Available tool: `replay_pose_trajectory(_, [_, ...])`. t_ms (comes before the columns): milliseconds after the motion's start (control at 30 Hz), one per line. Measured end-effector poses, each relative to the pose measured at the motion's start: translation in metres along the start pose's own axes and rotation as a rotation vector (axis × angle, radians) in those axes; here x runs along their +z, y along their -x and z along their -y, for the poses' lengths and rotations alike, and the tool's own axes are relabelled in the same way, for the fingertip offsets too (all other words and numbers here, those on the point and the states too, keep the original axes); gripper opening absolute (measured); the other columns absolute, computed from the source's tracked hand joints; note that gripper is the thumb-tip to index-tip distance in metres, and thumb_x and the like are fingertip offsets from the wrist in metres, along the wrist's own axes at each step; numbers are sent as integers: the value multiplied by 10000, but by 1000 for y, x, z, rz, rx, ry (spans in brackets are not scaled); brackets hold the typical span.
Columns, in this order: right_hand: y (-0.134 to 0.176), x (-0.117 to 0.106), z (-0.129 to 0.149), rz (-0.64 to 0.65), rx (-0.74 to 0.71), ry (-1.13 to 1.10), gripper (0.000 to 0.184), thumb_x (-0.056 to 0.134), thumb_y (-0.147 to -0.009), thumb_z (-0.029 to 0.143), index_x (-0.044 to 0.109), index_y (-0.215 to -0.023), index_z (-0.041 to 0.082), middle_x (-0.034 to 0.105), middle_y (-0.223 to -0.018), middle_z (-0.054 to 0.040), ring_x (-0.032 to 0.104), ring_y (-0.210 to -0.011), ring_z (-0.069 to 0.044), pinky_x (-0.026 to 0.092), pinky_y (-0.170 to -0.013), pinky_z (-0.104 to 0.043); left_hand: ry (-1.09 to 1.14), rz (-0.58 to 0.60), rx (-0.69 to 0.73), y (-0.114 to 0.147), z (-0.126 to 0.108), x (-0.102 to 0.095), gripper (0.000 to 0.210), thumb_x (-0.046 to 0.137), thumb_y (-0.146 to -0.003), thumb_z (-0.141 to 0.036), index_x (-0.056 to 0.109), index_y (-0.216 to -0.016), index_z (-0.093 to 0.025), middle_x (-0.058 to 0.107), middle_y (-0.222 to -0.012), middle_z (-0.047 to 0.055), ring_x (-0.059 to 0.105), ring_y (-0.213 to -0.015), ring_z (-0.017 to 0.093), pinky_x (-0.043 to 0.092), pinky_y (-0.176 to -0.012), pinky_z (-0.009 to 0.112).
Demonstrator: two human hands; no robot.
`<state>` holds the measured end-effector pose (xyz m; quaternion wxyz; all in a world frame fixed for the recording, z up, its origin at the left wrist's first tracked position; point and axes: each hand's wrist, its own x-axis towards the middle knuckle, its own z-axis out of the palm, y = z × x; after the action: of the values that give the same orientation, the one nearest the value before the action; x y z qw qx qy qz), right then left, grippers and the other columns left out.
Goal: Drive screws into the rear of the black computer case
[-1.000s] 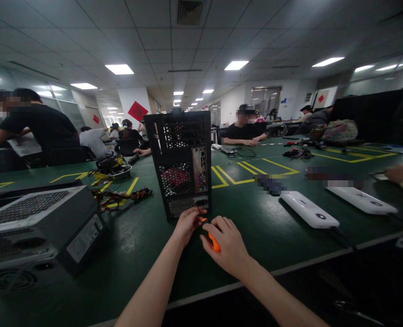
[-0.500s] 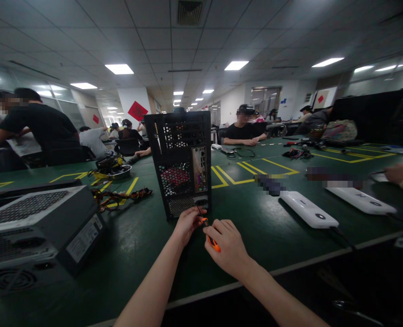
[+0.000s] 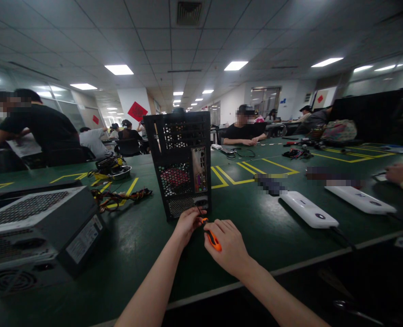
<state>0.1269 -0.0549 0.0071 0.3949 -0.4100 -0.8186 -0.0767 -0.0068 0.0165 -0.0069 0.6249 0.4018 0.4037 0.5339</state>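
A black computer case [image 3: 184, 156] stands upright on the green table, its back panel with ports and mesh facing me. An orange and black screwdriver [image 3: 215, 240] points at the lower right of that panel, by the power socket. Its handle is in my right hand [image 3: 227, 247], with the fingers closed round it. My left hand [image 3: 187, 225] is at the bottom edge of the case, fingers pinched about the front of the screwdriver by the shaft. The tip and any screw there are too small to make out.
A grey power supply [image 3: 34, 227] lies at the left, with bundled cables [image 3: 133, 195] behind it. Two white devices [image 3: 308, 210] with cords are on the right. A metal bowl [image 3: 121, 172] holds parts. Another person's hand [image 3: 400, 173] is at the right edge; a person [image 3: 244, 129] sits opposite.
My right hand has shifted its grip slightly, and more of the orange handle shows. The left hand and the case stay in place.
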Motion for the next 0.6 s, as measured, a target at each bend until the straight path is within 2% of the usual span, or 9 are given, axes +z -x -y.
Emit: replay_pose_trajectory(600, [0, -2, 2, -16, -48, 17, 143, 445, -723, 149, 545, -818, 189, 477, -727, -20, 444, -694, -137, 325, -679, -282, -6, -17, -4, 0, 0, 0, 186, 470, -691, -105, 560, -854, -102, 611, -838, 93, 521, -500, 58, 395, -465, 173])
